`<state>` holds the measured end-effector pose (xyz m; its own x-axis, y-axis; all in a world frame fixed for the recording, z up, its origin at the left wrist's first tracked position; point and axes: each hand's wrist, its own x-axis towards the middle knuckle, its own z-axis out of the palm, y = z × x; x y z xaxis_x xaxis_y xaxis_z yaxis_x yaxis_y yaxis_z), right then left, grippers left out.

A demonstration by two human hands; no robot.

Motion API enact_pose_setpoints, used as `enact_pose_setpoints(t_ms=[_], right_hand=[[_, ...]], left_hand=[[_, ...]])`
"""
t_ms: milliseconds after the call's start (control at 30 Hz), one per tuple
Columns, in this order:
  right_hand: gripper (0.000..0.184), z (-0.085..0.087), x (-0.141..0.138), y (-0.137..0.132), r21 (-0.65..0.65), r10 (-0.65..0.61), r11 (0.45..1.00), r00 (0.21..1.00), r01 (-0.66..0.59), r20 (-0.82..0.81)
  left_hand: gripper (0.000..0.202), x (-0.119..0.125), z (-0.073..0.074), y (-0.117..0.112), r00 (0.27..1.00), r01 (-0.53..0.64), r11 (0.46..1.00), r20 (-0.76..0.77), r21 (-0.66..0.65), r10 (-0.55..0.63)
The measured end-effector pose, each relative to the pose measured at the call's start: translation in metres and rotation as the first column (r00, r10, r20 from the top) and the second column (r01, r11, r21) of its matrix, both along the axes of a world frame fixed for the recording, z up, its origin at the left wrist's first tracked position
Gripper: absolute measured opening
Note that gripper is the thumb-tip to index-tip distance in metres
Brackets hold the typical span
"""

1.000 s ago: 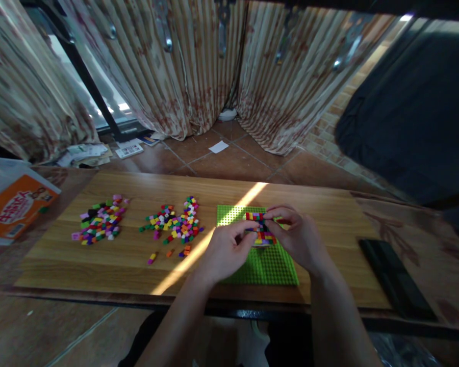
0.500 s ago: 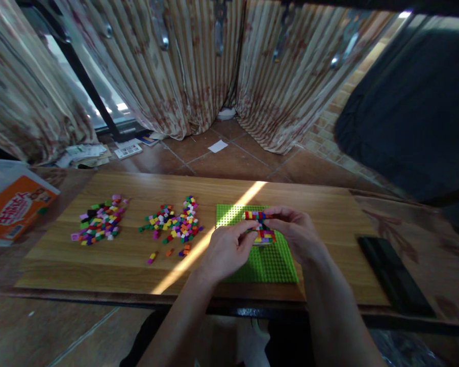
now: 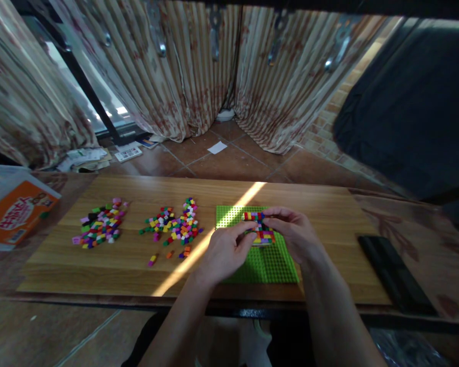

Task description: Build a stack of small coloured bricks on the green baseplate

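Note:
A green studded baseplate lies on the wooden board. On its far half sits a patch of small coloured bricks. My left hand pinches at the left side of that patch, fingers closed. From the right, my right hand curls its fingertips over the top of the same patch. What is between the fingertips is too small to name. Two heaps of loose coloured bricks lie to the left: a middle heap and a far-left heap.
An orange box sits off the board's left end. A black flat object lies at the right edge of the table. A few stray bricks lie near the middle heap. Striped curtains and a tiled floor lie beyond.
Both hands stay on the brick patch with only slight finger shifts. The view has tilted up a little.

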<state>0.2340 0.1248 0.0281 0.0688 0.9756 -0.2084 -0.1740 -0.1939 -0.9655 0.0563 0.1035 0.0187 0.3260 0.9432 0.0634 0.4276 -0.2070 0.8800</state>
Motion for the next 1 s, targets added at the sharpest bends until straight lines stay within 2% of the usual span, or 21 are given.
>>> enact_pose_setpoints(t_ms=[100,233,400,567,667,800,900,1000], right_hand=[[0.015,0.000,0.005,0.001,0.056,-0.109,0.993,0.994,0.109,0.003],[0.013,0.001,0.008,0.005,0.073,-0.301,0.951,0.954,0.299,0.011],[0.012,0.003,0.003,0.005,0.126,-0.313,0.944,0.949,0.305,0.043],[0.010,0.005,0.003,0.004,0.168,-0.341,0.929,0.939,0.329,0.045],[0.010,0.009,0.005,0.003,0.177,-0.351,0.924,0.936,0.340,0.034],[0.012,0.013,0.005,0.001,0.181,-0.380,0.912,0.924,0.368,0.039],[0.011,0.015,0.005,0.000,0.195,-0.386,0.908,0.921,0.370,0.050],[0.009,0.015,0.004,0.001,0.210,-0.393,0.904,0.917,0.372,0.066]], left_hand=[[0.034,-0.005,0.001,0.000,0.998,-0.035,0.999,0.045,-0.010,0.036],[0.031,-0.023,0.004,0.005,0.987,-0.148,0.989,0.066,0.012,0.147],[0.020,-0.066,0.005,0.016,0.968,-0.252,0.968,0.009,0.007,0.252],[0.014,-0.113,0.008,0.010,0.975,-0.200,0.978,-0.107,-0.058,0.193],[0.014,-0.131,0.009,-0.001,0.964,-0.159,0.983,-0.229,-0.097,0.133],[0.012,-0.137,0.003,-0.016,0.911,-0.129,0.989,-0.403,-0.078,0.087],[0.016,-0.130,-0.002,-0.023,0.843,-0.101,0.995,-0.533,-0.023,0.074],[0.022,-0.122,-0.003,-0.024,0.798,-0.099,0.995,-0.596,0.024,0.094]])
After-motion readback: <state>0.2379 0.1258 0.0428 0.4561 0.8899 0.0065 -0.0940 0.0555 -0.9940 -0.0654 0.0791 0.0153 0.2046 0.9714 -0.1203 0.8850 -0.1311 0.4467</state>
